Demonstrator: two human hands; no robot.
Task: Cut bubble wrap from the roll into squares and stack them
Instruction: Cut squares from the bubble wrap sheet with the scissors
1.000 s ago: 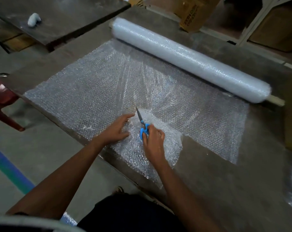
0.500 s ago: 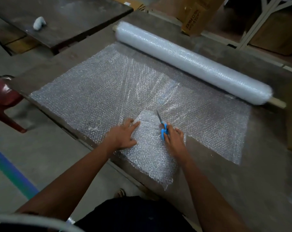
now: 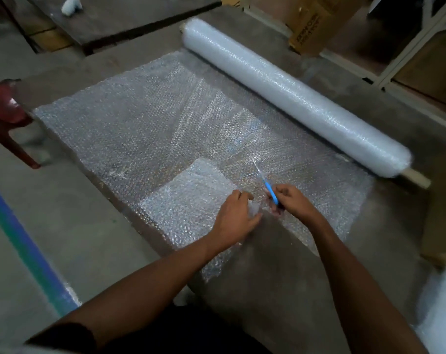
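I am gripping the blue-handled scissors (image 3: 267,186) in my right hand (image 3: 292,200), blades pointing toward 11 o'clock over the unrolled bubble wrap sheet (image 3: 153,123). My left hand (image 3: 236,217) is resting on the knobbly cut square (image 3: 188,200), fingers relaxed. The roll (image 3: 293,95) is lying at 1 o'clock on the tabletop (image 3: 280,277). Next, I judge, comes opening another cut.

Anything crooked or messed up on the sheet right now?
The unrolled sheet has diagonal creases near the roll, so it isn't lying flat. The cut square sits skewed to the table edge.
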